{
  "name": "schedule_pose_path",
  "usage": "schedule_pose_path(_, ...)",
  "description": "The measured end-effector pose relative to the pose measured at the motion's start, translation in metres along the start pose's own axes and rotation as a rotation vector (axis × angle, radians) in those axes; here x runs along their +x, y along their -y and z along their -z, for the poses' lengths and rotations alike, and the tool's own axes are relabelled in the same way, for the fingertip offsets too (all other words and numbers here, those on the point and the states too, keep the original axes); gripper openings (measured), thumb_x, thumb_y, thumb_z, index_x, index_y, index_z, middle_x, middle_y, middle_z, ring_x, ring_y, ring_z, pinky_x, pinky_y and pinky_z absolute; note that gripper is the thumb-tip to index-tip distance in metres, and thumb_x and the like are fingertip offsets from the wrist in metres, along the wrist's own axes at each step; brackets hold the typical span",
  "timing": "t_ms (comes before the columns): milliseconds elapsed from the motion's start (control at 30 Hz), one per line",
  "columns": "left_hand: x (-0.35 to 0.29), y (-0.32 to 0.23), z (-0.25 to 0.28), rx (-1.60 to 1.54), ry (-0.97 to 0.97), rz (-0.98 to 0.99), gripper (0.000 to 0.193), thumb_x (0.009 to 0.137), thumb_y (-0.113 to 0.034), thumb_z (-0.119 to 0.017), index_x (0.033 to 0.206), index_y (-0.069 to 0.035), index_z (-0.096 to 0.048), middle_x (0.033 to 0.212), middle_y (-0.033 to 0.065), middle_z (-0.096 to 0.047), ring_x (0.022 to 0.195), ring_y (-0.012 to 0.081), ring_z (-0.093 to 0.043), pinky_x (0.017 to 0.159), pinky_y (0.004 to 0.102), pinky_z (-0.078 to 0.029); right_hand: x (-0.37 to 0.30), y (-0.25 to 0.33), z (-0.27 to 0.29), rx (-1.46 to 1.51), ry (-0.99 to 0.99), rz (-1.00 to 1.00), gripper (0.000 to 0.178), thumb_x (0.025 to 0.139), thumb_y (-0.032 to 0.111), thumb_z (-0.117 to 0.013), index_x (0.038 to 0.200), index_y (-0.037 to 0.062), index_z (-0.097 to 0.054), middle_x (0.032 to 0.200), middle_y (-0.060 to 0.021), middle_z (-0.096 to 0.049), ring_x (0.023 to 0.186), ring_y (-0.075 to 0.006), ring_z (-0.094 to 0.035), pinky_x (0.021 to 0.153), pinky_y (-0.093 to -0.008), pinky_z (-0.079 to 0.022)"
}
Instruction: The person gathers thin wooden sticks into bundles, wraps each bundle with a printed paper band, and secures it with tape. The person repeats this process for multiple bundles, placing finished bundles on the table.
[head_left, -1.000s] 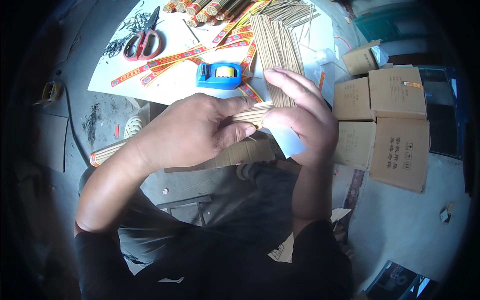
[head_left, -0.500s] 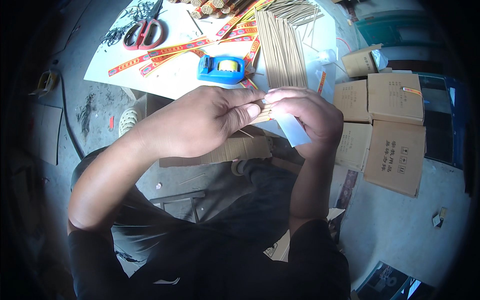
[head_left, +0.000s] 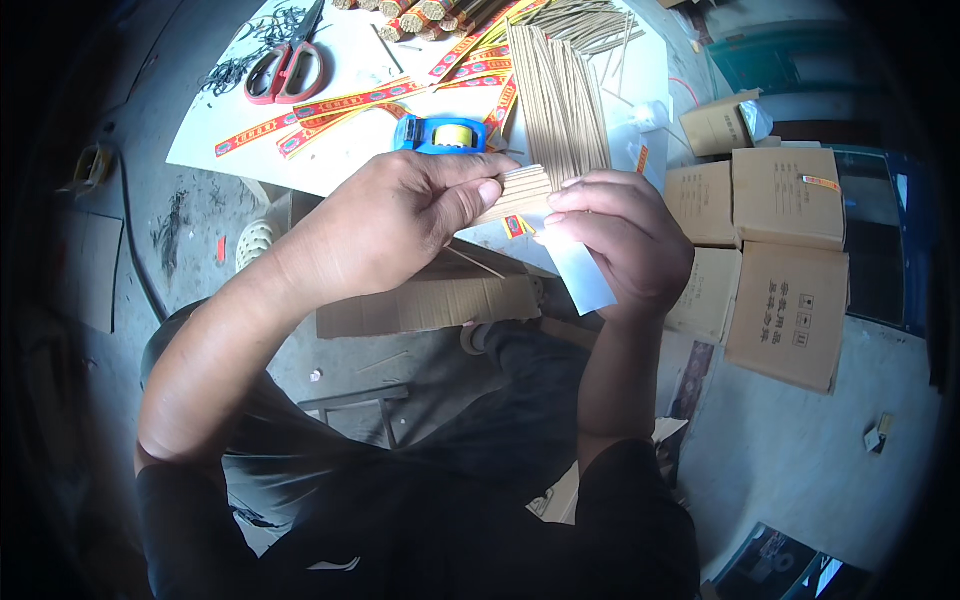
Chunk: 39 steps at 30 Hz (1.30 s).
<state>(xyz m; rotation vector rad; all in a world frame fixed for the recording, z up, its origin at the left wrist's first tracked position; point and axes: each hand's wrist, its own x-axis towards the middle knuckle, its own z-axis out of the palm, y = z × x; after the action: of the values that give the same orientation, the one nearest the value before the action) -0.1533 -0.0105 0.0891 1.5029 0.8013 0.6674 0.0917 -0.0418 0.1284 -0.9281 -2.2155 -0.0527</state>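
My left hand (head_left: 395, 225) is closed, thumb and fingers pinching a small flat bunch of thin tan sticks (head_left: 522, 190) just over the table's near edge. Beside the bunch's right end, my right hand (head_left: 640, 245) is closed on a pale, smooth strip (head_left: 580, 272), which hangs below the fingers. Whether the right fingertips also touch the sticks, I cannot tell. A short red and yellow paper label (head_left: 517, 227) shows under the bunch. Beyond my left hand stands a blue tape dispenser (head_left: 412, 135) with a yellow-cored roll, its near side covered by that hand.
On the white table (head_left: 350, 150) lie a large pile of sticks (head_left: 555, 100), red and yellow label strips (head_left: 345, 100) and red-handled scissors (head_left: 287, 75). Wrapped bundles (head_left: 425, 14) sit at the back. A cardboard box (head_left: 430, 308) is below my hands; cartons (head_left: 790, 310) stand right.
My hands have drawn apart: the left went a little left, the right slightly right and down. More of the sticks and the label now show. The pale strip hangs lower.
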Motion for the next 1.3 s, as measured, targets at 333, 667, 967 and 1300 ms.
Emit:
schedule_pose_path(333,0.0,-0.011,0.009,-0.081,0.016,0.087,0.038,0.114,-0.028,-0.058,0.141,-0.004,-0.068,0.078,0.0013,-0.065,0.075,0.0058,-0.056,0.075,0.0248,-0.052,0.002,-0.001,0.0,0.014,-0.051,0.107,0.017,0.067,-0.002,-0.077,0.082,0.0063,-0.077,0.089,-0.0056,-0.076,0.082,-0.0261,-0.073,0.073,-0.0375,-0.058)
schedule_pose_path(667,-0.003,-0.017,0.011,-0.155,0.097,0.173,0.042,0.115,-0.032,-0.054,0.151,-0.013,-0.062,0.074,-0.0041,-0.054,0.064,0.0048,-0.047,0.061,0.0215,-0.044,0.003,0.002,0.014,-0.016,-0.028,0.144,0.012,0.072,0.003,-0.08,0.083,0.0074,-0.077,0.092,-0.0052,-0.077,0.087,-0.0249,-0.075,0.083,-0.0408,-0.06)
schedule_pose_path(967,-0.01,-0.022,0.019,-0.225,0.137,0.195,0.049,0.114,-0.035,-0.052,0.159,-0.014,-0.053,0.089,-0.0015,-0.06,0.078,0.0081,-0.054,0.068,0.0238,-0.048,0.002,0.011,0.021,0.107,-0.076,0.092,0.014,0.075,0.012,-0.083,0.087,0.0089,-0.078,0.097,-0.0032,-0.079,0.091,-0.0223,-0.075,0.086,-0.0425,-0.06)
schedule_pose_path(1300,-0.009,-0.028,0.011,-0.317,0.165,0.208,0.049,0.114,-0.032,-0.055,0.159,-0.014,-0.053,0.103,0.0012,-0.066,0.082,0.0096,-0.056,0.068,0.024,-0.048,-0.005,0.016,0.033,0.091,-0.068,0.134,0.011,0.077,0.013,-0.081,0.087,0.0105,-0.078,0.099,-0.0013,-0.079,0.093,-0.0197,-0.074,0.086,-0.0418,-0.06)
